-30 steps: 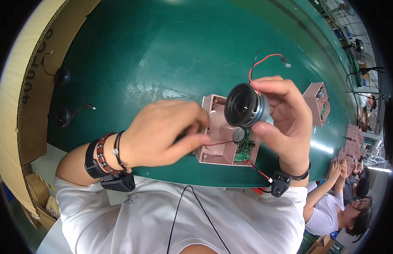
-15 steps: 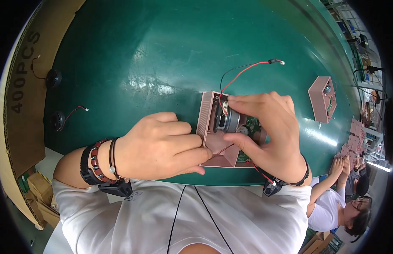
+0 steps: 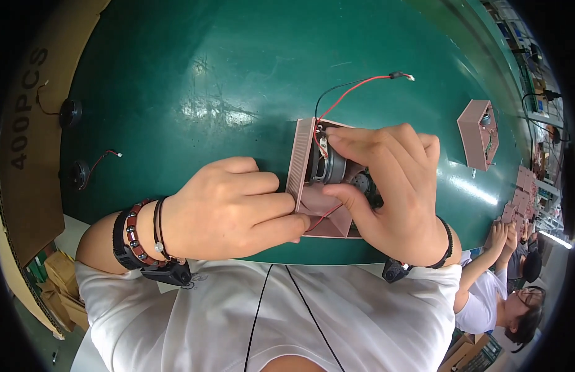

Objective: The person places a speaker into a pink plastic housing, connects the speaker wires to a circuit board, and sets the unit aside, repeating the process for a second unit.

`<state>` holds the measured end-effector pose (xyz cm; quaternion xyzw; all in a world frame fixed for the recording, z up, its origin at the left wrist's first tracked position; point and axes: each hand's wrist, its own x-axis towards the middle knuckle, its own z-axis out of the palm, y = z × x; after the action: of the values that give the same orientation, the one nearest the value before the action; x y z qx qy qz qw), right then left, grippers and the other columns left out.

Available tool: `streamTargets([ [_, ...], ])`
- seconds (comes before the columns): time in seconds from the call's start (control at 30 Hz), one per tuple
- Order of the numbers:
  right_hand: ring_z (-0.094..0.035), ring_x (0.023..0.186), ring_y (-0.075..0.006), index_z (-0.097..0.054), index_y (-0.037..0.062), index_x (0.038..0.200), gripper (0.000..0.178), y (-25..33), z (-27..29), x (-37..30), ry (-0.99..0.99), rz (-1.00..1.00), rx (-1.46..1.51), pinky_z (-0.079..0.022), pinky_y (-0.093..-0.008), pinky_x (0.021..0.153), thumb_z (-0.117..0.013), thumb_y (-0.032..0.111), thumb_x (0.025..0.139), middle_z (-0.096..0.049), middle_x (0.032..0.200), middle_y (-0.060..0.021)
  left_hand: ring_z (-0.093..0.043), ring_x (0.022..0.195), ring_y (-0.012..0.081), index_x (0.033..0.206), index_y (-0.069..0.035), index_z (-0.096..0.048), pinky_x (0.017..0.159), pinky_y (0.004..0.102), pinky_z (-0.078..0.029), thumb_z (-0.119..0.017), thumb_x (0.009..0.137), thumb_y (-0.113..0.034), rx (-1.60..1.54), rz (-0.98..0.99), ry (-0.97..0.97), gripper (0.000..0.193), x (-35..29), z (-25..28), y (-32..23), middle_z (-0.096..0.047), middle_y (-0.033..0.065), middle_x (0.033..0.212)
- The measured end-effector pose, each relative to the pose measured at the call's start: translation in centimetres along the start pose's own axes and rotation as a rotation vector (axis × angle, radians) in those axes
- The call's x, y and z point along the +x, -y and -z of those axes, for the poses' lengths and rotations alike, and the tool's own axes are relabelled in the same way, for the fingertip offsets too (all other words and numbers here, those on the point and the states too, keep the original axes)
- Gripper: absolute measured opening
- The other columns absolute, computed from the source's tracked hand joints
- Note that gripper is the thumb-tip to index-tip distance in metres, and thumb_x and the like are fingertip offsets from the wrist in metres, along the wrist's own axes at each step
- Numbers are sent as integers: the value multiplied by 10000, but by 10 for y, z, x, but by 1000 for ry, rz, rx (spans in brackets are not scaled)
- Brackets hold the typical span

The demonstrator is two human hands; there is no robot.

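A pink plastic housing (image 3: 303, 155) with a ribbed side wall lies open before me on the table. My left hand (image 3: 238, 208) is closed on its near left edge, fingertips hooked over the ribbed wall. My right hand (image 3: 396, 192) reaches in from the right and grips a round black-and-silver speaker (image 3: 329, 166) between thumb and fingers, pressed up to the inside of that wall. From the speaker a red and black wire (image 3: 354, 92) runs out past the far edge to a small white plug. Another red wire (image 3: 324, 218) shows inside the housing. My right hand partly hides the circuit board.
Two loose speakers (image 3: 70, 114) with leads lie at the far left, beside a large cardboard box (image 3: 36, 149). A second pink housing (image 3: 478, 133) stands at the right. Pink parts (image 3: 522, 193) and a co-worker (image 3: 489, 301) are along the right edge.
The speaker sits slightly farther up along the ribbed wall, my right hand still gripping it. The housing has shifted a little away from me, and the view has tilted slightly.
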<state>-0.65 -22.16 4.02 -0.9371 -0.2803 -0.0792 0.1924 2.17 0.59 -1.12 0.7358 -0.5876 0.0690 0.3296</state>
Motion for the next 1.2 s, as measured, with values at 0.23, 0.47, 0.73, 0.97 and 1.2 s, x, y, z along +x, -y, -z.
streamTargets([
  [0.23,-578,857,-188,-639,38,985,367,-1,2,0,-1,-16,28,-320,-331,782,-791,219,704,-698,1094,-39,-406,541,127,862,-147,-691,488,278,-309,-777,731,-286,8,5,28,209,0,1,0,-415,-44,633],
  [0.47,-559,818,-188,-631,47,979,359,-2,-6,-2,-30,2,16,-311,-344,753,-781,189,686,-686,1063,-25,-411,543,128,854,-145,-691,490,278,-317,-777,727,-282,-2,7,21,206,0,-1,0,-421,-43,633],
  [0.73,-525,781,-184,-616,71,962,341,-3,-8,-2,-67,19,0,-289,-372,710,-758,158,664,-659,1006,7,-418,547,130,853,-138,-690,493,279,-323,-781,716,-278,-5,2,30,217,0,1,1,-436,-43,637],
  [0.97,-526,790,-187,-611,70,976,368,-4,-6,0,-42,11,9,-286,-384,711,-768,167,658,-655,1007,6,-423,549,128,849,-136,-684,495,276,-327,-779,712,-278,-23,5,34,218,2,1,2,-438,-43,639],
  [1.2,-530,793,-186,-610,66,989,380,-1,-3,-1,19,-26,8,-283,-383,706,-774,174,663,-656,1005,-1,-421,551,124,830,-145,-669,495,271,-328,-763,719,-284,-12,3,28,201,1,-2,2,-439,-48,642],
])
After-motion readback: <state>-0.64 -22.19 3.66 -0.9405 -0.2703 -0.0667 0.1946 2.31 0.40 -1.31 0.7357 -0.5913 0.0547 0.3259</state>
